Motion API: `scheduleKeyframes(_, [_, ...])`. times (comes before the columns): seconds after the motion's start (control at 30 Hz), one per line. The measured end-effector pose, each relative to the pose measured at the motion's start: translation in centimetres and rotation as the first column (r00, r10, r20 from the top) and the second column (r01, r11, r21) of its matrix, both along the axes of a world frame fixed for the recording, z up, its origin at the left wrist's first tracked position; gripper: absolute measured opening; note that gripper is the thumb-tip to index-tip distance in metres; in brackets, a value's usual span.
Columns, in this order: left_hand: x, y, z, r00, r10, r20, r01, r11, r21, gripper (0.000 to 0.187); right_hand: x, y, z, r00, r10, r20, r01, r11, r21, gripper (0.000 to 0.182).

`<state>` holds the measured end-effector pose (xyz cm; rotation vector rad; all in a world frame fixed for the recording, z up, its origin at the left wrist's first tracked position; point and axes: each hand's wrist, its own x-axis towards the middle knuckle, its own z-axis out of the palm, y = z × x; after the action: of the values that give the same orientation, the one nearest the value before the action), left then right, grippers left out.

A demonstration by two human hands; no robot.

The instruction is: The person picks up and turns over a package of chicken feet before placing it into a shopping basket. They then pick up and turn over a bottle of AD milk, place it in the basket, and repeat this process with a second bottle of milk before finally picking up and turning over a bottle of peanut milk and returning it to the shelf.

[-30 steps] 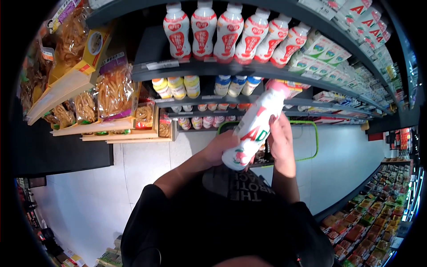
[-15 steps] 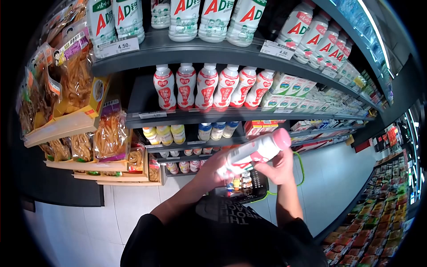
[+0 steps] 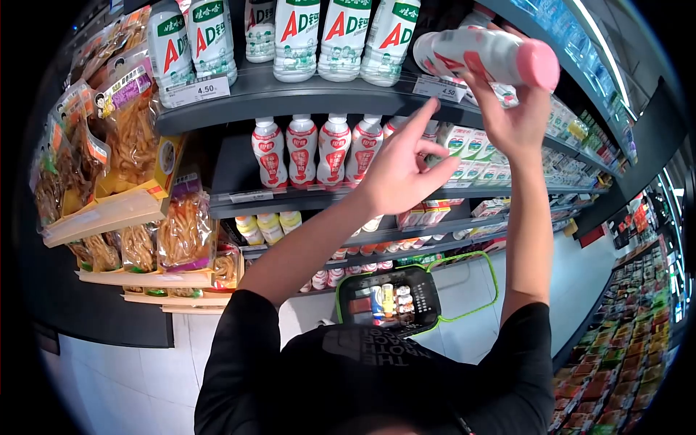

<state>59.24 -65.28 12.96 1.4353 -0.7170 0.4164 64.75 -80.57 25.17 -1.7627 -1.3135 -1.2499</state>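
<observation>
My right hand [image 3: 513,116] is raised to the top shelf and grips a white AD milk bottle with a pink cap [image 3: 486,54], held on its side. My left hand [image 3: 401,168] is lifted beside it with fingers spread and the index finger pointing up at the shelf edge near a price tag [image 3: 439,88]; it holds nothing. Above, a row of the same AD bottles [image 3: 297,36] stands on the top shelf [image 3: 290,94].
Red-and-white drink bottles [image 3: 319,148] line the second shelf, smaller bottles sit below. Bagged snacks [image 3: 181,225] hang at left. A black basket with green handles [image 3: 388,299] sits on the floor below me. An open display of packaged goods [image 3: 623,362] runs along the right.
My right hand has lifted the bottle from chest height up to the top shelf. My left hand has let go of the bottle and now points upward.
</observation>
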Motion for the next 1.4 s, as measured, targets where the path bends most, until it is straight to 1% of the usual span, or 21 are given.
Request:
scheduleKeyframes(0.03, [0.6, -0.4, 0.5, 0.997, 0.061, 0.049, -0.062, 0.997, 0.034, 0.079, 0.2, 0.4, 0.1, 0.998, -0.049, -0.047, 0.050, 0.999, 0.006, 0.057])
scheduleKeyframes(0.07, [1.2, -0.5, 0.9, 0.987, 0.121, 0.102, -0.127, 0.990, 0.063, 0.080, 1.2, 0.8, 0.0, 0.999, -0.028, -0.030, 0.029, 0.999, 0.045, 0.053])
scheduleKeyframes(0.1, [1.9, -0.4, 1.3, 0.964, 0.185, 0.190, -0.207, 0.973, 0.101, 0.084, 1.7, 1.0, -0.1, 0.998, -0.034, -0.055, 0.037, 0.998, 0.057, 0.052])
scheduleKeyframes(0.13, [2.5, -0.4, 1.6, 0.945, 0.236, 0.225, -0.266, 0.957, 0.114, 0.086, 2.1, 1.3, -0.1, 0.996, -0.039, -0.081, 0.045, 0.997, 0.069, 0.050])
scheduleKeyframes(0.2, [3.5, -0.6, 2.2, 0.896, 0.333, 0.295, -0.384, 0.914, 0.132, 0.090, 2.8, 1.4, 0.3, 0.992, -0.059, -0.110, 0.060, 0.998, 0.003, 0.049])
scheduleKeyframes(0.27, [4.1, -0.7, 2.5, 0.878, 0.381, 0.291, -0.437, 0.885, 0.160, 0.090, 4.5, 1.1, 0.4, 0.981, -0.096, -0.169, 0.087, 0.995, -0.058, 0.049])
scheduleKeyframes(0.3, [4.4, -0.8, 2.6, 0.868, 0.400, 0.293, -0.459, 0.872, 0.172, 0.090, 5.4, 1.2, 0.6, 0.988, -0.074, -0.137, 0.066, 0.996, -0.061, 0.048])
scheduleKeyframes(0.33, [4.6, -0.9, 2.7, 0.859, 0.418, 0.295, -0.480, 0.858, 0.183, 0.090, 6.0, 1.3, 0.9, 0.986, -0.088, -0.144, 0.080, 0.995, -0.059, 0.048])
scheduleKeyframes(0.4, [4.9, -1.2, 2.8, 0.862, 0.422, 0.281, -0.482, 0.855, 0.191, 0.090, 6.0, 2.0, 1.4, 0.980, -0.116, -0.161, 0.109, 0.992, -0.057, 0.047])
scheduleKeyframes(0.43, [5.0, -1.3, 2.9, 0.863, 0.425, 0.274, -0.483, 0.854, 0.195, 0.090, 4.8, 2.5, 1.8, 0.904, -0.104, -0.414, 0.101, 0.994, -0.030, 0.049])
scheduleKeyframes(0.53, [5.8, -1.7, 2.5, 0.864, 0.423, 0.274, -0.481, 0.855, 0.197, 0.091, 4.9, 2.8, 2.1, 0.911, -0.103, -0.400, 0.084, 0.994, -0.063, 0.051])
scheduleKeyframes(0.57, [5.9, -1.9, 2.4, 0.858, 0.429, 0.283, -0.490, 0.850, 0.194, 0.091, 5.7, 3.2, 1.8, 0.967, -0.017, -0.256, 0.007, 0.999, -0.041, 0.053])
scheduleKeyframes(0.67, [6.0, -2.1, 2.0, 0.848, 0.441, 0.294, -0.503, 0.844, 0.187, 0.090, 6.0, 2.8, 1.6, 0.959, -0.049, -0.278, 0.033, 0.998, -0.060, 0.053])
scheduleKeyframes(0.7, [6.2, -2.1, 1.8, 0.848, 0.443, 0.291, -0.504, 0.844, 0.182, 0.090, 5.8, 3.0, 1.6, 0.968, -0.034, -0.250, 0.024, 0.999, -0.046, 0.052])
scheduleKeyframes(0.8, [6.5, -2.1, 1.9, 0.845, 0.451, 0.287, -0.510, 0.842, 0.176, 0.090, 3.2, 3.4, 2.5, 0.926, -0.010, -0.377, 0.010, 1.000, -0.001, 0.043])
scheduleKeyframes(0.9, [6.6, -2.3, 1.8, 0.846, 0.450, 0.287, -0.509, 0.842, 0.180, 0.090, 6.0, 2.8, 0.4, 0.970, -0.079, -0.231, 0.081, 0.997, 0.002, 0.052])
scheduleKeyframes(1.03, [6.5, -2.2, 2.0, 0.846, 0.450, 0.285, -0.512, 0.835, 0.200, 0.090, 6.1, 3.0, -1.1, 0.951, -0.052, -0.303, 0.072, 0.996, 0.053, 0.053])
scheduleKeyframes(1.13, [6.7, -2.2, 1.9, 0.843, 0.447, 0.299, -0.513, 0.835, 0.198, 0.090, 5.9, 3.2, -0.4, 0.968, -0.071, -0.239, 0.089, 0.994, 0.065, 0.052])
scheduleKeyframes(1.23, [6.6, -2.4, 2.0, 0.845, 0.449, 0.290, -0.512, 0.835, 0.202, 0.090, 7.5, 2.9, 0.7, 0.991, -0.068, -0.116, 0.068, 0.998, 0.000, 0.051])
scheduleKeyframes(1.33, [6.3, -2.7, 2.2, 0.851, 0.444, 0.281, -0.504, 0.841, 0.198, 0.090, 5.7, 3.8, 2.0, 0.965, -0.147, -0.216, 0.154, 0.988, 0.014, 0.043])
scheduleKeyframes(1.4, [6.0, -3.0, 2.3, 0.866, 0.427, 0.259, -0.481, 0.853, 0.204, 0.090, 6.1, 4.0, 2.0, 0.953, -0.172, -0.248, 0.183, 0.983, 0.023, 0.045])
